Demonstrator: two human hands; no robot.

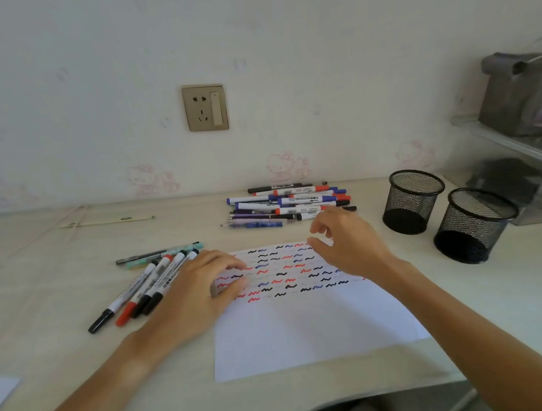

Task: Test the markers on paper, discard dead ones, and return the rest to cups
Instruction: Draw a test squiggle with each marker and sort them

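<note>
The paper [310,322] lies flat on the desk [478,317], its far half covered with rows of black, red and blue test squiggles; the near half is blank. A pile of markers [288,205] lies beyond the paper's far edge, near the wall. A smaller group of markers [144,287] lies just left of the sheet.

The left hand [198,291] rests on the paper's left edge, fingers relaxed, grasping nothing. The right hand [344,241] hovers between the sheet and the far pile, fingers loosely curved and empty.

Judgement: the step in hand is selection of the next marker for testing. The next move calls for a reach into the far pile and a pinch on a single barrel.

Two mesh cups [413,202] [476,226] stand right of the paper, side by side. No marker shows in either.
</note>
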